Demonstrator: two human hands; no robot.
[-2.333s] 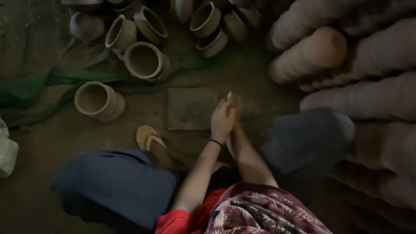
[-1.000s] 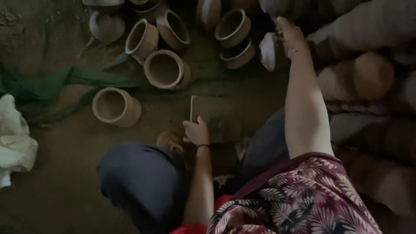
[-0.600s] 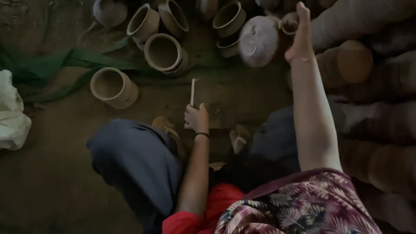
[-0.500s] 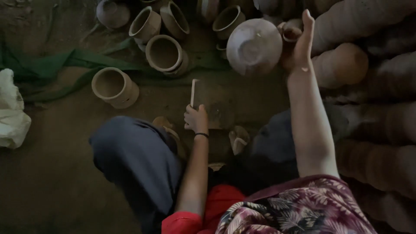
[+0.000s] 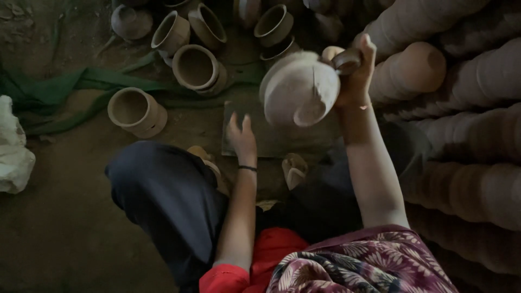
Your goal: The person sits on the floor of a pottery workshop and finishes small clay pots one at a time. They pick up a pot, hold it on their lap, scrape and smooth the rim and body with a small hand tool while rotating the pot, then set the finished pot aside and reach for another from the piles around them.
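- Head view: the right hand point(image 5: 355, 70) grips a pale clay pot point(image 5: 299, 89) by its rim and holds it tilted in the air, just above the far edge of the flat slab point(image 5: 255, 142) on the floor.
- The left hand point(image 5: 241, 138) rests over the slab with fingers spread, grasping nothing.
- Beyond the slab lie open clay pots point(image 5: 196, 68) and a green cloth point(image 5: 65, 89).
- Right of the slab stand stacked pots point(image 5: 434, 65).

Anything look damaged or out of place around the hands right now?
Nothing is clearly broken. The clay pot held up in the right hand shows a dark line near its rim, too blurred to call a crack. Several pots behind lie tipped against each other, and a green cloth trails over the dirt floor.
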